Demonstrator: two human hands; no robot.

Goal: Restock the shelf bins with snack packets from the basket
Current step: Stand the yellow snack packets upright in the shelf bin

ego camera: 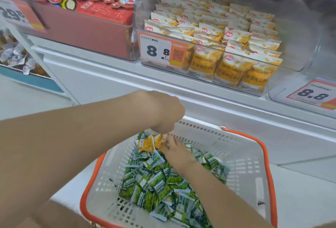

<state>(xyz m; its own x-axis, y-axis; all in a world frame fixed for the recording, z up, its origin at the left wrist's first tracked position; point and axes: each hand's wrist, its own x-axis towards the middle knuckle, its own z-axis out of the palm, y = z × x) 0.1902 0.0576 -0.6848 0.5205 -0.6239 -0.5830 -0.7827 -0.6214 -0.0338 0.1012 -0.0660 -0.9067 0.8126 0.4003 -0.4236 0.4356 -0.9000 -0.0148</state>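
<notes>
A white basket (243, 156) with an orange rim stands below the shelf, holding several green snack packets (160, 182) and a few yellow packets (145, 145) at its far end. My left hand (163, 113) reaches down over the far end of the basket, fingers curled on yellow packets. My right hand (174, 148) lies inside the basket and pinches a yellow packet (158, 141) next to the left hand. Above, a clear shelf bin (300, 33) is filled with rows of matching yellow-and-white packets (218, 34).
A price tag reading 8.8 (161, 51) hangs on the clear bin's front. To its left a red bin (87, 33) holds red and silver round snacks. Another 8.8 tag (312, 94) sits at the right. A white shelf ledge (109, 74) runs between bins and basket.
</notes>
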